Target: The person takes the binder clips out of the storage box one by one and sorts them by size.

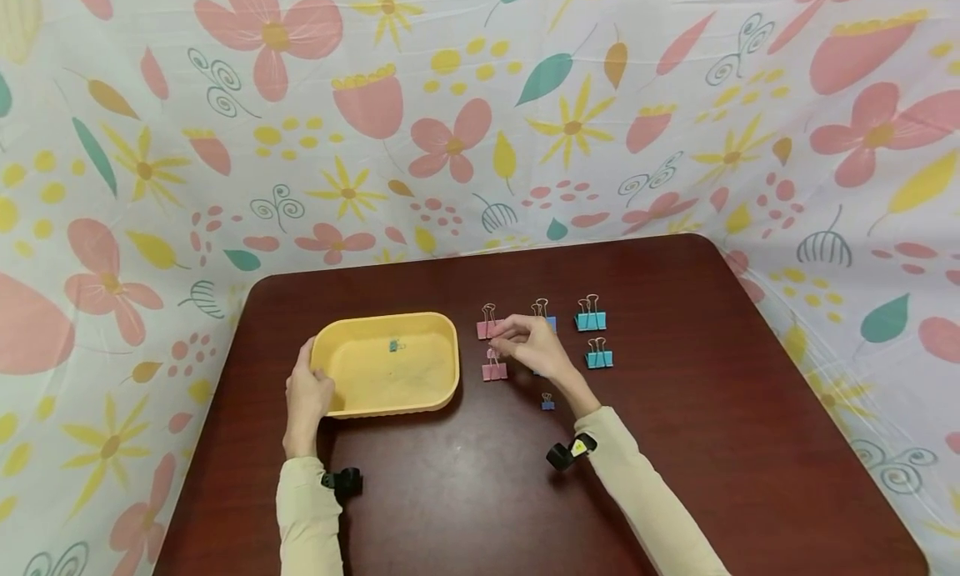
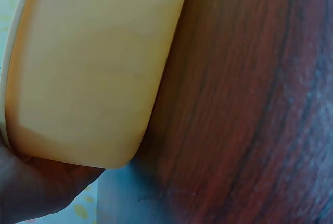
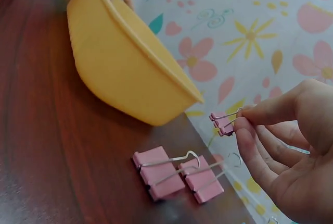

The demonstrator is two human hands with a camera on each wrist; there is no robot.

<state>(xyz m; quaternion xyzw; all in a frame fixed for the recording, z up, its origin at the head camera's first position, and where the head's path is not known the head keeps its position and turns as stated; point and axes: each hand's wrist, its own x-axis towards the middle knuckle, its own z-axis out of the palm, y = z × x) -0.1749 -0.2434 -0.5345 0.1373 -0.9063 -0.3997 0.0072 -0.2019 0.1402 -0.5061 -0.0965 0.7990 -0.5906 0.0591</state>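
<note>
My left hand [image 1: 307, 397] grips the left side of a yellow plastic basin [image 1: 442, 401], thumb inside the rim. Inside the basin lies a small teal binder clip [image 1: 393, 346]. My right hand [image 1: 532, 347] is above the table, pinching a small pink binder clip [image 3: 223, 124] by its wire handle between thumb and index finger. Below that hand, two larger pink binder clips [image 3: 158, 174] stand on the table. A blue binder clip [image 1: 551, 322] behind the right hand is partly hidden by it.
Two teal binder clips, one larger [image 1: 591, 320] and one smaller [image 1: 599, 359], stand right of my right hand. A tiny blue binder clip [image 1: 547, 402] sits closer to me. The dark wooden table [image 1: 450, 493] meets a flower-printed cloth [image 1: 450, 209] at its back edge.
</note>
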